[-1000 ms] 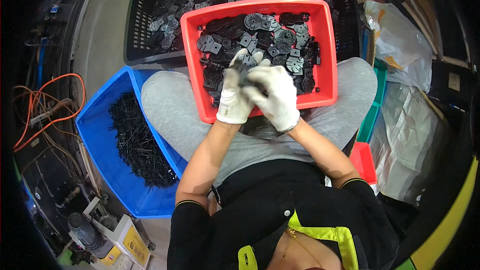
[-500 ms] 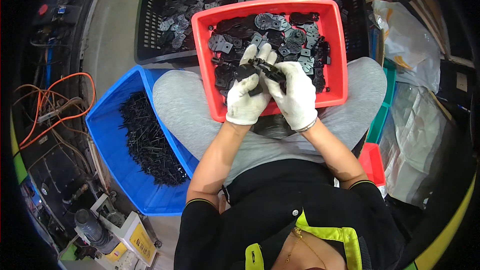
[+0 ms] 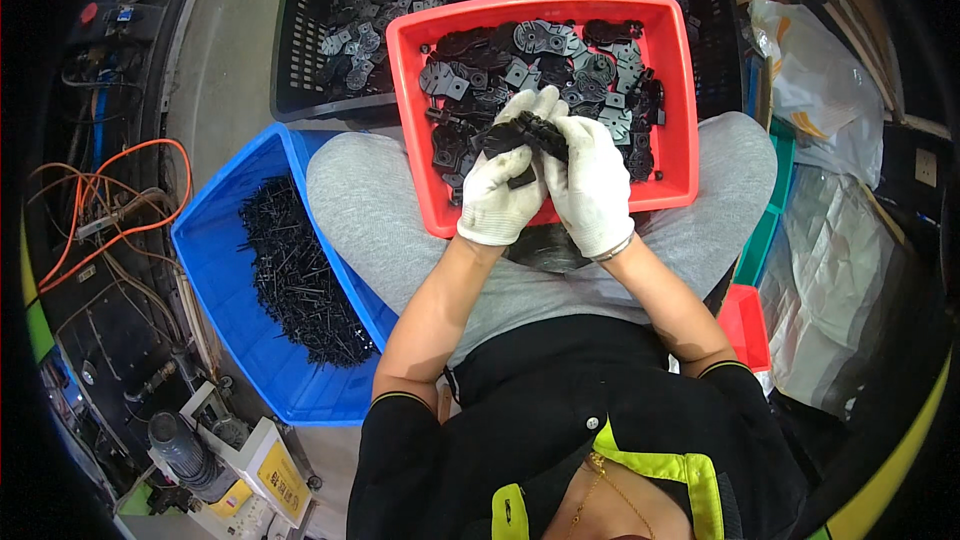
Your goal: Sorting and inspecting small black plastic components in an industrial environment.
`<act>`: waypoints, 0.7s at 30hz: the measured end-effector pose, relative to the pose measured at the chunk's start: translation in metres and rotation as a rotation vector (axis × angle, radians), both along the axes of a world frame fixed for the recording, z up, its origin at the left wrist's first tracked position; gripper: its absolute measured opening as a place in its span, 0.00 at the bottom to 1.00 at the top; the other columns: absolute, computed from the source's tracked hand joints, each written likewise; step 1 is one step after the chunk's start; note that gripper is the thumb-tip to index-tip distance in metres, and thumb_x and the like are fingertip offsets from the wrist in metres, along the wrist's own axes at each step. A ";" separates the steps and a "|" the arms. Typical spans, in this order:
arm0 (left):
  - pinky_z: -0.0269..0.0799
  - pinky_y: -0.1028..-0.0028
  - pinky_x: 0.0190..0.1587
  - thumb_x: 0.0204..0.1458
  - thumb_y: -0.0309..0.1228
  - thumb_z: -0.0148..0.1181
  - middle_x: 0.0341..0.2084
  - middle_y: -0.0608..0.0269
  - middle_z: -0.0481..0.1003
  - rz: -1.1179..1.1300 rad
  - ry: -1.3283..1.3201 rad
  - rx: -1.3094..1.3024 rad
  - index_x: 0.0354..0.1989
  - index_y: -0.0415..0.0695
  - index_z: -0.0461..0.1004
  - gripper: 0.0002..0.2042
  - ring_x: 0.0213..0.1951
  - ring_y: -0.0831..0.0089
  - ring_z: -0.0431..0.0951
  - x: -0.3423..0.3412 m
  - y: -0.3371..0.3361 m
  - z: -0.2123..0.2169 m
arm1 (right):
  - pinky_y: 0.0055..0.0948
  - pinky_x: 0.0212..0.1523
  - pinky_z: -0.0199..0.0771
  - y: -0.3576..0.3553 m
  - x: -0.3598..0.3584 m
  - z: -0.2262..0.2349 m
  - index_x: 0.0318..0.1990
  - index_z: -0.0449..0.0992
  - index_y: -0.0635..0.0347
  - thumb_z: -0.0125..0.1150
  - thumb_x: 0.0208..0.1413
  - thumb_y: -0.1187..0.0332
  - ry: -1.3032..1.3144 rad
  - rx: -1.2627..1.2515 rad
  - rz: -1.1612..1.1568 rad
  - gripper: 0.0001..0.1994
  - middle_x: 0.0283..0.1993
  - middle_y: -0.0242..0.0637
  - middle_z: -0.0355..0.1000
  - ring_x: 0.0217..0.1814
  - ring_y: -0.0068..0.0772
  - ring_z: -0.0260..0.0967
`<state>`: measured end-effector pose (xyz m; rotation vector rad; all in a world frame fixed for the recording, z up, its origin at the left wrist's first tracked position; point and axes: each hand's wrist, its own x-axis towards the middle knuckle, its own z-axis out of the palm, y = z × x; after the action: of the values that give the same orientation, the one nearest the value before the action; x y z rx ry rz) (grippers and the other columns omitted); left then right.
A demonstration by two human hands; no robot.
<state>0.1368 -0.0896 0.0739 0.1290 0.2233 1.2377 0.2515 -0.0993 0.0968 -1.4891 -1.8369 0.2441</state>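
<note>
Both my hands wear white gloves and meet over the near part of a red tray resting on my lap. My left hand is closed round a black plastic part, thumb on top. In my right hand, fingers grip a second black plastic part, which touches or joins the first; where one ends and the other begins is hard to tell. Flat black and grey plastic parts with rounded ends fill much of the tray around and beyond my hands.
A blue bin at left holds a heap of thin black sticks. Black perforated crates of similar parts stand beyond the tray. Orange cable lies far left, a motor unit lower left, plastic sheeting at right.
The black parts have been turned and brought closer together between my hands. My fingers have closed in around them, while both hands stay over nearly the same spot.
</note>
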 end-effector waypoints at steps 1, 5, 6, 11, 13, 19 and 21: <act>0.41 0.57 0.70 0.47 0.23 0.58 0.65 0.46 0.54 -0.002 0.005 -0.003 0.63 0.42 0.57 0.31 0.67 0.51 0.50 0.001 0.000 0.001 | 0.38 0.38 0.73 0.000 0.001 0.000 0.47 0.67 0.62 0.63 0.46 0.77 -0.005 0.004 -0.002 0.19 0.42 0.46 0.70 0.39 0.49 0.71; 0.44 0.59 0.69 0.47 0.24 0.58 0.64 0.49 0.56 -0.026 0.022 -0.012 0.63 0.41 0.57 0.32 0.66 0.55 0.53 0.004 0.000 0.000 | 0.37 0.39 0.73 0.001 0.004 0.005 0.47 0.68 0.61 0.62 0.47 0.75 -0.019 -0.070 0.013 0.18 0.42 0.46 0.69 0.39 0.49 0.71; 0.46 0.61 0.68 0.47 0.24 0.57 0.63 0.52 0.58 -0.033 0.038 -0.005 0.63 0.40 0.57 0.31 0.66 0.59 0.55 0.001 -0.001 -0.001 | 0.37 0.39 0.72 0.002 0.006 0.003 0.47 0.68 0.61 0.62 0.48 0.75 -0.014 -0.117 0.040 0.17 0.41 0.46 0.69 0.39 0.49 0.71; 0.53 0.52 0.64 0.48 0.27 0.61 0.61 0.50 0.61 -0.019 0.061 -0.087 0.58 0.44 0.64 0.26 0.64 0.52 0.57 0.001 0.003 -0.013 | 0.31 0.37 0.71 0.051 0.078 0.005 0.41 0.71 0.64 0.53 0.59 0.58 0.222 -0.483 0.056 0.16 0.41 0.43 0.70 0.36 0.40 0.70; 0.54 0.52 0.64 0.49 0.27 0.61 0.61 0.50 0.61 -0.019 0.071 -0.085 0.58 0.44 0.64 0.25 0.64 0.52 0.58 -0.002 0.002 -0.011 | 0.25 0.36 0.71 0.097 0.105 0.032 0.43 0.72 0.67 0.52 0.61 0.55 0.815 -0.723 -0.049 0.19 0.44 0.42 0.71 0.36 0.32 0.70; 0.54 0.49 0.64 0.51 0.35 0.61 0.60 0.48 0.61 -0.027 0.059 -0.103 0.56 0.44 0.66 0.23 0.63 0.50 0.58 -0.002 0.003 -0.015 | 0.34 0.41 0.75 0.143 0.132 0.015 0.43 0.70 0.63 0.55 0.56 0.51 0.413 -0.459 -0.150 0.21 0.38 0.45 0.74 0.38 0.37 0.75; 0.53 0.47 0.64 0.50 0.39 0.62 0.60 0.45 0.60 -0.002 0.047 -0.136 0.55 0.42 0.66 0.25 0.63 0.48 0.58 -0.003 0.003 -0.014 | 0.40 0.41 0.73 0.131 0.115 -0.012 0.41 0.72 0.55 0.53 0.55 0.62 -0.263 -0.162 -0.053 0.10 0.34 0.47 0.73 0.36 0.39 0.75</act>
<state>0.1335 -0.0862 0.0602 0.0407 0.3471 1.2147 0.3667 0.0315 0.0844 -1.7487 -2.0191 0.1806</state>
